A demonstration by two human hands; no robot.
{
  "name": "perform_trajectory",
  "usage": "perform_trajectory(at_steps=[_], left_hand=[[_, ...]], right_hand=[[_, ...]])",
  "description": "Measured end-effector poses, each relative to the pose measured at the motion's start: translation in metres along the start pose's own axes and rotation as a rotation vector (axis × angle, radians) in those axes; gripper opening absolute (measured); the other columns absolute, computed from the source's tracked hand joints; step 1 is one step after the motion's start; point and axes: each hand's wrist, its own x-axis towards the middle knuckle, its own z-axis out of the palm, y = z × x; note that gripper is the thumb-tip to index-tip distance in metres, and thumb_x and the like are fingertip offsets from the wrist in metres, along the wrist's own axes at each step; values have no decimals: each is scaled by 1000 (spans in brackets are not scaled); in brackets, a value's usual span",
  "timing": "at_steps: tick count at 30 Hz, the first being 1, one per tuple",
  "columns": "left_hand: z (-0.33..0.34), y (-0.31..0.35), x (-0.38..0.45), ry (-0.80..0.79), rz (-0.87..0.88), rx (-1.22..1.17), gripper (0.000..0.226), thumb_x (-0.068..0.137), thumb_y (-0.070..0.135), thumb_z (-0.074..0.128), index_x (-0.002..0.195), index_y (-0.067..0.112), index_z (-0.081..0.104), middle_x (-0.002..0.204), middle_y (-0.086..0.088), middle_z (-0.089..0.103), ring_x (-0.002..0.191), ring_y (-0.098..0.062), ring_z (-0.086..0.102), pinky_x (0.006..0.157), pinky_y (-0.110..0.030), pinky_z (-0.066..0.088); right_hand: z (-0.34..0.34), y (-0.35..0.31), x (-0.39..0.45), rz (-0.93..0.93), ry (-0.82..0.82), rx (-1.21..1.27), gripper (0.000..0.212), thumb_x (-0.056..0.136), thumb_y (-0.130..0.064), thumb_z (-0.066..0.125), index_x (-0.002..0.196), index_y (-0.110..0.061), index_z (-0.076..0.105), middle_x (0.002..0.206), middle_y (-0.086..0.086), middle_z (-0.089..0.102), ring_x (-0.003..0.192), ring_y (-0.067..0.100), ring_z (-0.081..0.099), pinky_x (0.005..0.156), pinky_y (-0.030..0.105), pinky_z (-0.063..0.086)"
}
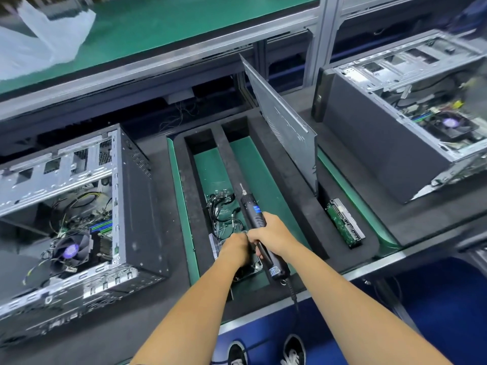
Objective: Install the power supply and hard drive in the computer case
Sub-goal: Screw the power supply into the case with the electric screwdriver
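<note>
An open computer case (79,206) lies on its side at the left, with its motherboard and a fan showing inside. In the left slot of the black foam tray (287,185) sits the power supply (253,267) with its bundle of black cables (224,209). My left hand (234,248) is closed on the power supply's top, which it mostly hides. My right hand (268,233) grips a black electric screwdriver (257,219), bit pointing away from me, just right of the left hand. A hard drive (345,222) stands on edge in the tray's right slot.
A grey side panel (284,125) leans upright in the tray's right part. A second open case (411,114) lies at the right. The screwdriver's cord (293,296) hangs over the bench's front edge. A plastic bag (44,35) lies on the upper green shelf.
</note>
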Motion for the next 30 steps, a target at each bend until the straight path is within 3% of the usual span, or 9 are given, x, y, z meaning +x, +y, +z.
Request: perform_trajectory(at_steps=[6,15,30], left_hand=[[1,-1,0,23,11,42,22,88,8,49,105,9,63,107,-13,66,98,-32,63,77,-34,49],[-6,3,1,107,-68,-110,16,87,1,52,97,-1,64,101,-17,65,90,-32,65,74,-36,52],[2,6,-3,70,22,17,21,86,3,48,96,11,65,101,-9,67,90,-29,65,72,-33,48]], right_hand=[[0,5,2,0,-13,29,26,68,1,61,83,-9,42,70,12,49,42,25,50,44,29,46],[-3,6,5,6,-33,40,24,68,0,61,82,-10,43,65,10,52,41,25,51,44,30,46],[-6,3,5,12,-58,43,23,70,1,60,83,-10,44,67,12,51,43,26,51,46,32,47]])
